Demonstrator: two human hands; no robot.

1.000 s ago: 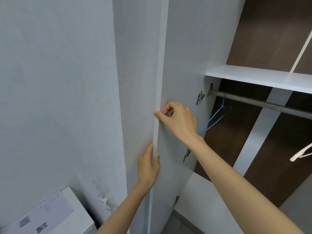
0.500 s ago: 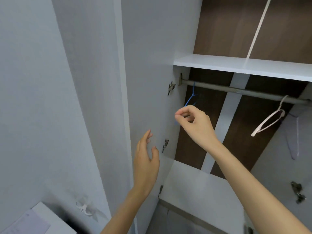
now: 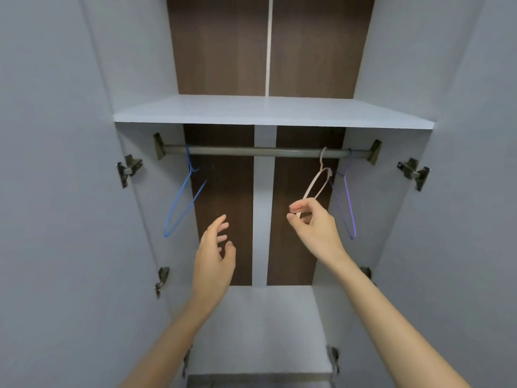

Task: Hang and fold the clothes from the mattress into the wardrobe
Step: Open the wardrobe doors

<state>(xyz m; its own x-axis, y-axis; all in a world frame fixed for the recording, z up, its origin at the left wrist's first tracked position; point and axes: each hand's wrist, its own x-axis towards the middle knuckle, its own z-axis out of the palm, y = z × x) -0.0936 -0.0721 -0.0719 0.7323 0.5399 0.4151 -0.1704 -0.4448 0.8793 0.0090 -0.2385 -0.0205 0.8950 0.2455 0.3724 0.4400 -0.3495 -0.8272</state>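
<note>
Barely begun: wardrobe (image 3: 134, 79) open, rail (image 3: 251, 151) carries no clothes; right hand (image 3: 314, 224) pinches pale hanger (image 3: 311, 188), left hand (image 3: 215, 254) loose, empty.

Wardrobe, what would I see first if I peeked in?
Three hangers on the rail: a blue hanger at the left, and a pink hanger and a purple hanger at the right. The right hand has its fingers round the pink hanger's low end, though contact is unclear. The left hand hovers open in the middle.
</note>
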